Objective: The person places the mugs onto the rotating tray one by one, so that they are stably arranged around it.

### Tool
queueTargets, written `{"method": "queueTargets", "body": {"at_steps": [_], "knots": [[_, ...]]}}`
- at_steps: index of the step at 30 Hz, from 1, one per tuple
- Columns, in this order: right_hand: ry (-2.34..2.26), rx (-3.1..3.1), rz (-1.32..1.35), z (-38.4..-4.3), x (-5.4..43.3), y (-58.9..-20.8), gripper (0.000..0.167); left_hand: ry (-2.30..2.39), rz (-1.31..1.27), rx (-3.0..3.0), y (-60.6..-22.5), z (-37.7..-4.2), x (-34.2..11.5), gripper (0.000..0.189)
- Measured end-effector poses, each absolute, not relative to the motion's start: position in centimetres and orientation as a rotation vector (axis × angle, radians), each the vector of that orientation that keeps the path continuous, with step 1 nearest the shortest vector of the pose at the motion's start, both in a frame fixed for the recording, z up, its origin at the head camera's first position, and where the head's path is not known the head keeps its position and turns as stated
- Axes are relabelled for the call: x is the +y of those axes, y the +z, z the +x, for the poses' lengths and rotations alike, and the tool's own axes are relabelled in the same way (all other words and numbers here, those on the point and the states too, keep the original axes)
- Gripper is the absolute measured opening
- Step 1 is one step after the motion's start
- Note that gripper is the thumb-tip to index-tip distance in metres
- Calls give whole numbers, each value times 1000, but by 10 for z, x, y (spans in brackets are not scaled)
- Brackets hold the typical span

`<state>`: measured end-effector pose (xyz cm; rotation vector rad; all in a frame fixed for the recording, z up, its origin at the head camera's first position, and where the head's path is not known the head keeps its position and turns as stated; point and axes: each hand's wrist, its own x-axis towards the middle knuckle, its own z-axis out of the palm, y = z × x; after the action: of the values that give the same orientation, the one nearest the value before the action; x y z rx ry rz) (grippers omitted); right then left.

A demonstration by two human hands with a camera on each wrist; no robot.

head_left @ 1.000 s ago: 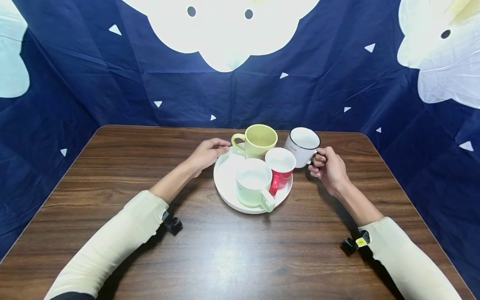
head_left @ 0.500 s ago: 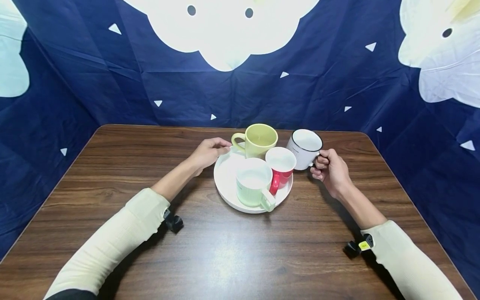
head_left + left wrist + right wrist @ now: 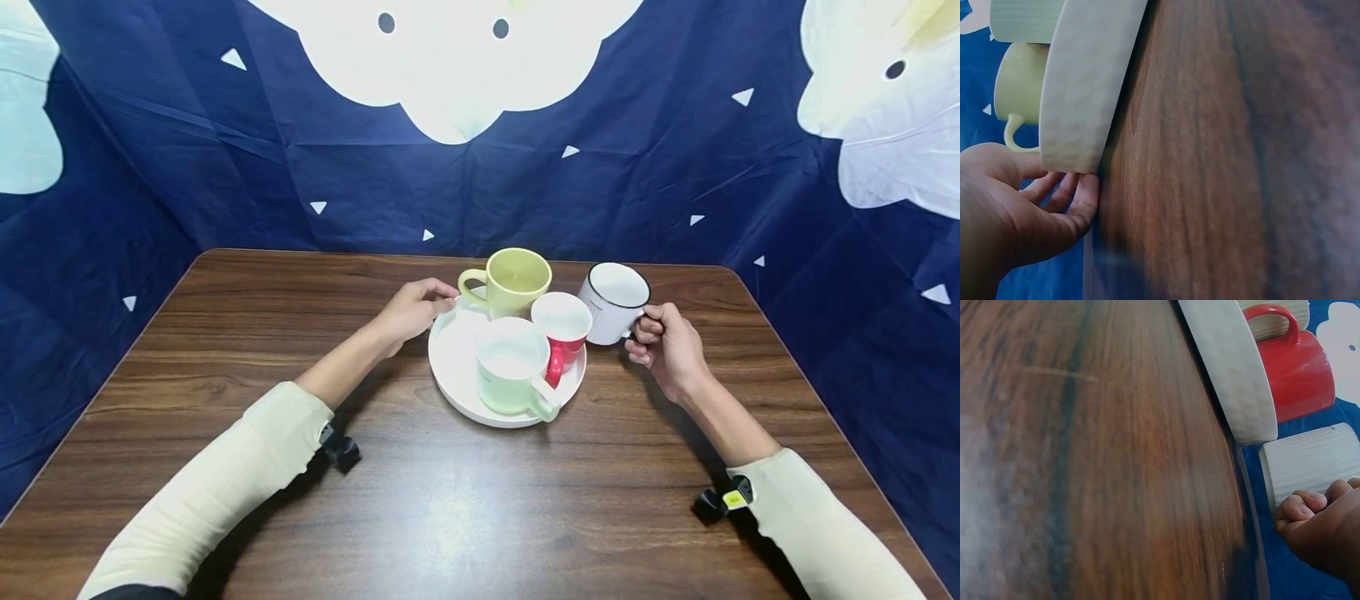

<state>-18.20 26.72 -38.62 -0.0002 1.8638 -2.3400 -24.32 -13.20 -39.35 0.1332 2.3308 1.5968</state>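
A round white tray point(image 3: 455, 364) bears a yellow-green mug point(image 3: 516, 279), a pale green mug point(image 3: 512, 379) and a red mug point(image 3: 567, 350) with a white inside. My left hand point(image 3: 412, 312) holds the tray's far left rim, its thumb at the top edge; the left wrist view has the other fingers against the tray's outer wall point(image 3: 1082, 87). Beyond the tray's right side, my right hand point(image 3: 670, 346) grips the handle of a white mug point(image 3: 611, 315) with a black rim. In the right wrist view that mug's ridged base end is slightly off the table, apart from the tray.
The brown wooden table point(image 3: 442, 508) extends around the tray, its far edge close behind the yellow-green mug. A dark blue cloth point(image 3: 360, 183) with white cloud shapes hangs behind and at both sides.
The white mug and my right hand have moved a little right and nearer. On the tray, the yellow-green mug has shifted slightly left and the pale green one slightly right, as if the tray turned.
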Motion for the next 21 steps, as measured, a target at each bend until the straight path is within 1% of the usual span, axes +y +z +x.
{"method": "queueTargets", "body": {"at_steps": [21], "knots": [[-2375,1831,-21,-173,272,-383,42,1619,156,2316,-391,-227,-141,37]]}}
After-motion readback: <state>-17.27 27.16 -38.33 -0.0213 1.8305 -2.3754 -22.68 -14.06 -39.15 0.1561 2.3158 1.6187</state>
